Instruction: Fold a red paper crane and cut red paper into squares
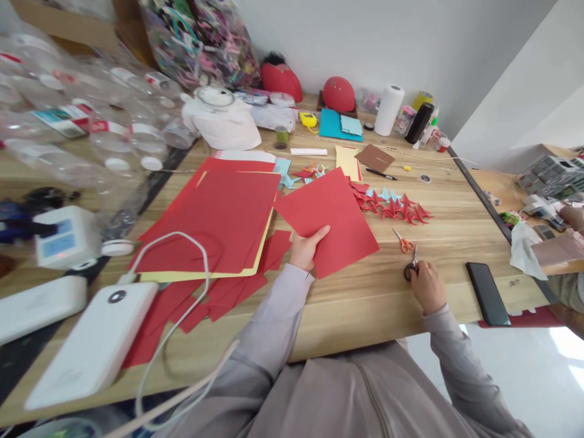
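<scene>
My left hand (306,248) is closed on a square sheet of red paper (335,213), thumb on top, the sheet above the wooden table. On the right, my right hand (427,285) has its fingers closed on black-handled scissors (412,267), whose blades point away from me. Small orange-handled scissors (404,243) lie just beyond them. Folded red paper pieces (401,210), with some light blue ones, are grouped behind. Left of my left hand is a stack of large red sheets (219,213), with red strips (237,292) spread below it.
A black phone (487,294) lies at the right edge. White power banks (93,344) with a cable are at the left front, plastic bottles (109,137) behind. A paper roll (389,111) stands at the back. Another person's hand (572,216) shows far right.
</scene>
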{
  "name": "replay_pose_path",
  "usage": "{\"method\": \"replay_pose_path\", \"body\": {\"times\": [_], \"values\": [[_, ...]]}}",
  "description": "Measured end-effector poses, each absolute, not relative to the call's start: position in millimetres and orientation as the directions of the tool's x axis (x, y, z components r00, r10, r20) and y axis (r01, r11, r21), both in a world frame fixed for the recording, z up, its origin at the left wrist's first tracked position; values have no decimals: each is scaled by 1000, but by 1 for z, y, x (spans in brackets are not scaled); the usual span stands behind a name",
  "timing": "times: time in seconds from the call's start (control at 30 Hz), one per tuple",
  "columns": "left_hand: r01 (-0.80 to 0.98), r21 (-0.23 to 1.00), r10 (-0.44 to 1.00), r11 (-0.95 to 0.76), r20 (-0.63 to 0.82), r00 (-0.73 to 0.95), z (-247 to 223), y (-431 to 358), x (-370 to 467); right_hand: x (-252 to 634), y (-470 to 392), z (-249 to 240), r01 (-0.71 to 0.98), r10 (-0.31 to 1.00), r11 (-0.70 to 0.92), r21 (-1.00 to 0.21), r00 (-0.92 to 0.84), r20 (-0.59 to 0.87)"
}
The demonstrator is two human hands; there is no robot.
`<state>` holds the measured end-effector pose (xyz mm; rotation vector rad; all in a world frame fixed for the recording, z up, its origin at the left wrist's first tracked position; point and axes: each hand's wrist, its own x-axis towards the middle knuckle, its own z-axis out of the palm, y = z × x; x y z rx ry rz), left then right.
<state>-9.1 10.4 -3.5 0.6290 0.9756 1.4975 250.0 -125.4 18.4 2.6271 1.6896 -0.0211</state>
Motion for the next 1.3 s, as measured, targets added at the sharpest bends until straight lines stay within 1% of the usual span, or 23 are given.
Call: {"method": "replay_pose_path", "body": {"times": [0.1, 0.27, 0.33, 0.37, 0.4, 0.43, 0.5, 0.53, 0.57, 0.6, 0.63, 0.7, 0.77, 0.83, 0.9, 1.0, 1.17, 1.3], "values": [[-534, 845, 974, -5, -116, -192, -3, 10, -8, 246, -132, 19, 893, 893, -450, -15, 450, 10], [-562, 827, 975, -31, -98, -197, -4, 10, -7, 252, -139, 26, 852, 855, -519, -74, 515, -59], [-566, 824, 977, -33, -94, -194, -3, 10, -7, 254, -143, 26, 834, 841, -540, -114, 540, -31], [-569, 822, 978, -30, -94, -189, -3, 10, -7, 255, -146, 25, 822, 833, -547, -159, 553, -3], [-573, 819, 979, -25, -97, -181, -2, 9, -7, 255, -147, 23, 808, 828, -541, -232, 561, 24], [-578, 816, 979, -19, -102, -175, -2, 9, -7, 256, -148, 22, 786, 826, -517, -338, 562, 42], [-584, 812, 979, -8, -112, -168, 0, 8, -6, 254, -147, 19, 682, 841, -405, -609, 540, 45], [-585, 811, 979, -2, -118, -166, 0, 8, -6, 253, -145, 18, 588, 855, -328, -740, 518, 32], [-584, 812, 978, 3, -123, -166, 1, 7, -6, 251, -141, 18, 472, 872, -251, -845, 489, 14], [-583, 812, 977, 6, -128, -168, 2, 7, -6, 248, -137, 18, 348, 888, -188, -918, 461, -8], [-582, 813, 976, 8, -134, -174, 3, 6, -6, 245, -132, 19, 224, 908, -149, -963, 416, -44], [-580, 814, 969, 9, -151, -197, 5, 5, -6, 238, -123, 23, 37, 942, -136, -990, 313, -118], [-572, 820, 961, 17, -173, -218, 7, 4, -6, 231, -114, 26, -86, 962, -139, -987, 225, -155], [-559, 828, 954, 37, -195, -227, 9, 4, -7, 225, -106, 27, -179, 970, -144, -973, 170, -175], [-548, 834, 952, 59, -212, -220, 8, 3, -8, 220, -99, 26, -226, 972, -148, -963, 146, -183], [-536, 838, 950, 104, -243, -195, 7, 2, -9, 213, -90, 23, -208, 978, -127, -970, 137, -158], [-526, 833, 944, 172, -292, -152, 8, -2, -8, 203, -79, 21, -100, 992, -63, -993, 107, -74], [-520, 838, 941, 164, -291, -173, 12, -3, -8, 201, -76, 21, -65, 993, -51, -997, 100, -57]]}}
